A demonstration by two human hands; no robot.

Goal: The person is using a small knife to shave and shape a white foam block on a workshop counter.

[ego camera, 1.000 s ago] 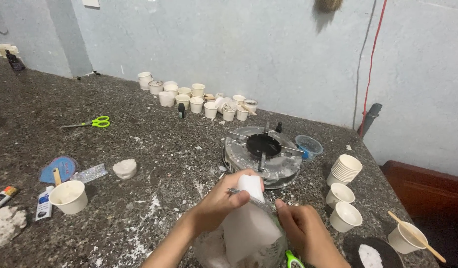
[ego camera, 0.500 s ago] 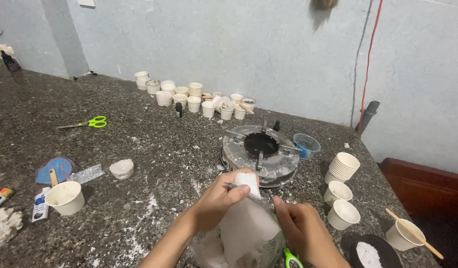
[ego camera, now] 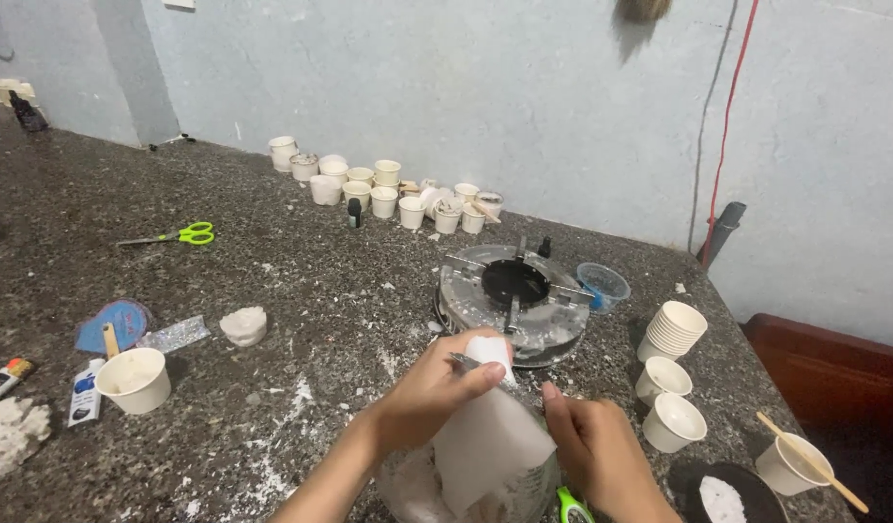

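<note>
White paper between both hands

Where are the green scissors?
In the head view, the green-handled scissors lie on the left side of the speckled counter, far from both hands, left of the cluster of small white cups by the wall.

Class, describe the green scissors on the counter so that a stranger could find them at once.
Start at the row of white cups along the blue wall. Move left and slightly nearer on the dark speckled counter: the scissors lie flat there, alone. Their bright green handles stand out; everything nearby is white or grey.
</note>
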